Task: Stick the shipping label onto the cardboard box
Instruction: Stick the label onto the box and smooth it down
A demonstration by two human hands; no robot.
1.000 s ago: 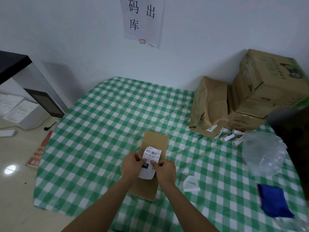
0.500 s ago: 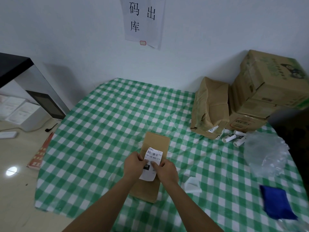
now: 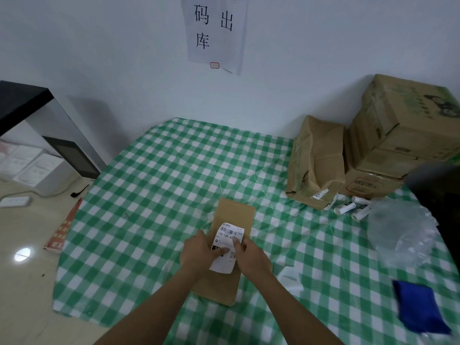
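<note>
A flat brown cardboard box (image 3: 235, 212) lies lengthwise on the green checked tablecloth (image 3: 154, 195) in front of me. A white shipping label (image 3: 227, 235) with a barcode lies on the box's top face. My left hand (image 3: 199, 250) rests at the label's left edge, its thumb lying across the label's middle. My right hand (image 3: 251, 255) sits at the right edge with its index finger pressing down on the label. The label's lower part shows between the two hands; the box's near end is partly hidden by my forearms.
Stacked cardboard boxes (image 3: 398, 135) and a crumpled brown parcel (image 3: 316, 163) stand at the back right. Small white tubes (image 3: 348, 207), a clear plastic bag (image 3: 403, 235), a blue cloth (image 3: 420, 310) and a white scrap (image 3: 290, 278) lie to the right. The table's left edge drops to the floor.
The label has gone from being held up between the fingertips to lying on the box, with my thumb and index finger now pressing on its surface.
</note>
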